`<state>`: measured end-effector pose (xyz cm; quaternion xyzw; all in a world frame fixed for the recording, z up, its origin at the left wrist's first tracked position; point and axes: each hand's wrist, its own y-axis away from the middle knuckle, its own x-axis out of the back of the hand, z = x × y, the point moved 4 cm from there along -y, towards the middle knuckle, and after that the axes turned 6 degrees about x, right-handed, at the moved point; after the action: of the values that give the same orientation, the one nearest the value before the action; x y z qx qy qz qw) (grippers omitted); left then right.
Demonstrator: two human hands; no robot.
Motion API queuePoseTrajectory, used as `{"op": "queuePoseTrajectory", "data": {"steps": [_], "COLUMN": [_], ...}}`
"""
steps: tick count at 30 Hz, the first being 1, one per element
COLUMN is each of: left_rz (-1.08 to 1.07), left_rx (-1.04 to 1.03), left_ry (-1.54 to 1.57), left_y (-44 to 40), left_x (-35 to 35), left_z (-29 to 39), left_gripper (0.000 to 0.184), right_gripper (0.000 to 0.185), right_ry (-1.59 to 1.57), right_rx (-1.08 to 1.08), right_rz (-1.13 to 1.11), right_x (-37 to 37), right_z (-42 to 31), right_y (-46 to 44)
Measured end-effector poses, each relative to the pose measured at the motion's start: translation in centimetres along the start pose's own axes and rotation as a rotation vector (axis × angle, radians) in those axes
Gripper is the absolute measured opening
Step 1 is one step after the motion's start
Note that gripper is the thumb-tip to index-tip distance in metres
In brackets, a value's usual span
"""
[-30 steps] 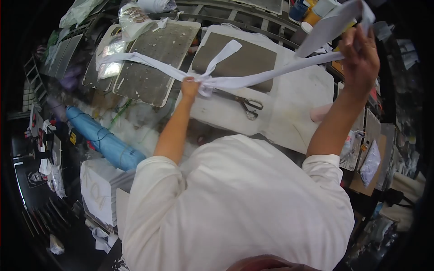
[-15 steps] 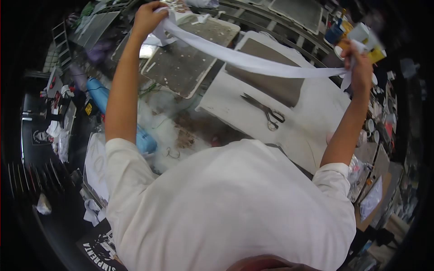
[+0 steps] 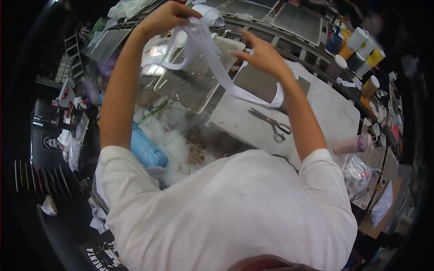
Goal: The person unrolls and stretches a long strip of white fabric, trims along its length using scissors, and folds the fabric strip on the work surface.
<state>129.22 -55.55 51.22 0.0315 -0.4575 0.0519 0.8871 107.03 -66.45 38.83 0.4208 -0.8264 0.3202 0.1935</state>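
A long white fabric strip hangs looped from the pinching left hand at eleven o'clock; the right hand, at one, has fingers spread, gripping nothing. The off-white flat worktop beneath carries black-handled metal scissors, its surface stretching to an edge at three o'clock, near a pink bottle.

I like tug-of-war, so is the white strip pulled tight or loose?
Loose. The white strip hangs in loops from the left hand, and its lower part sags in a curve, not straight.
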Motion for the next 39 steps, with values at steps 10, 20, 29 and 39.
{"op": "queuePoseTrajectory", "data": {"steps": [10,20,29,39], "left_rz": [-0.021,-0.049,-0.337,0.381], "left_rx": [-0.016,0.047,0.035,0.048], "left_ry": [0.078,0.041,-0.118,-0.725], "left_y": [0.2,-0.3,-3.6,-5.2], "left_x": [-8.6,-9.8,-23.7,-18.2], "left_z": [-3.0,-8.5,-7.5,-31.5], "left_gripper": [0.032,0.023,0.039,0.028], "right_gripper": [0.029,0.023,0.03,0.02], "right_ry": [-0.107,-0.238,-0.592,0.23], "right_rx": [-0.063,-0.164,-0.249,-0.757], "right_rz": [0.011,-0.033,0.281,-0.077], "right_x": [-1.0,9.7,11.5,16.8], "right_z": [2.3,7.4,5.5,13.4], "right_y": [-4.1,6.7,12.9,25.8]}}
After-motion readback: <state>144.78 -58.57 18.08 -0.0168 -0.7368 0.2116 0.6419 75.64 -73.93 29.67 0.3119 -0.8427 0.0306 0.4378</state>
